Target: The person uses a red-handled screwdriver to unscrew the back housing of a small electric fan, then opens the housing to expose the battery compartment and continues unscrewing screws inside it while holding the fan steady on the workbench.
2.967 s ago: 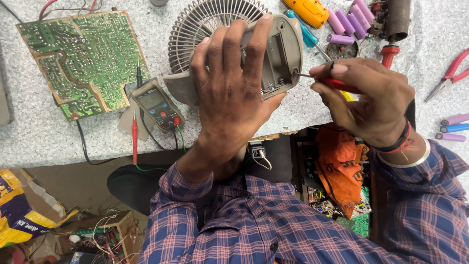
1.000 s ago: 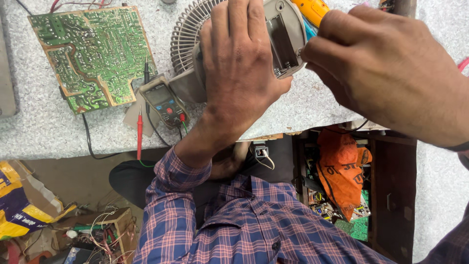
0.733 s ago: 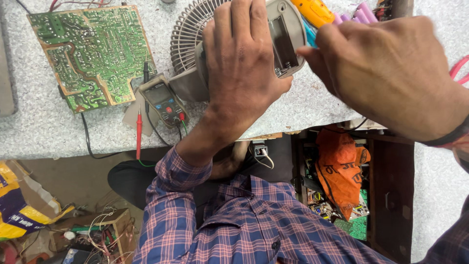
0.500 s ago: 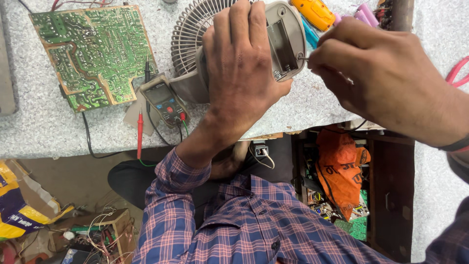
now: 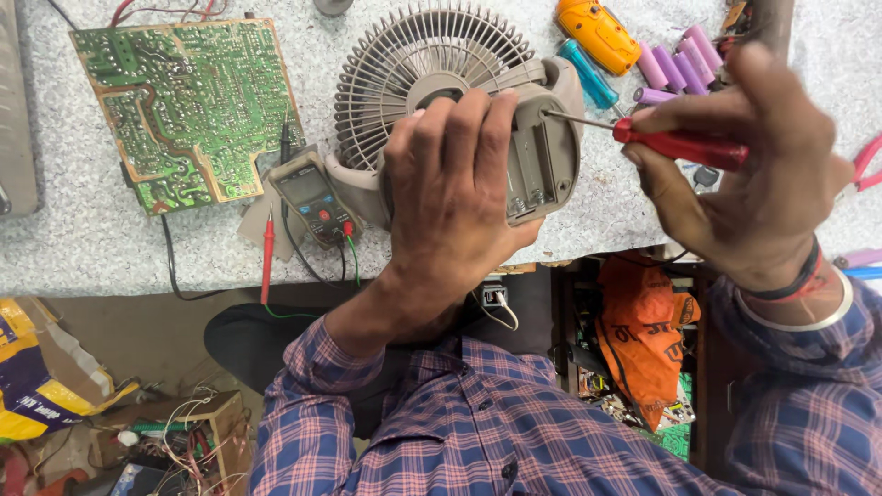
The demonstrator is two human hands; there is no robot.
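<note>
Two hands work on a grey fan (image 5: pixel 441 64) lying near the front edge of the speckled table (image 5: pixel 73 248). The left hand (image 5: pixel 455 197) lies spread over the fan's base, fingers curled around it and pressing it down — the grille shows just above the knuckles. The right hand (image 5: pixel 749 174) is closed around the red handle of a screwdriver (image 5: pixel 661 140), whose thin shaft runs left so that the tip meets the upper edge of the base, beside an open recess.

Left of the fan sits a multimeter (image 5: pixel 310 197) with red and black leads trailing off the table edge, and beyond it a green circuit board (image 5: pixel 184 101). Behind the right hand lie purple cells (image 5: pixel 675 57), a blue cell and an orange tool (image 5: pixel 597 32) — close together. Red pliers (image 5: pixel 864 161) show at the right edge.
</note>
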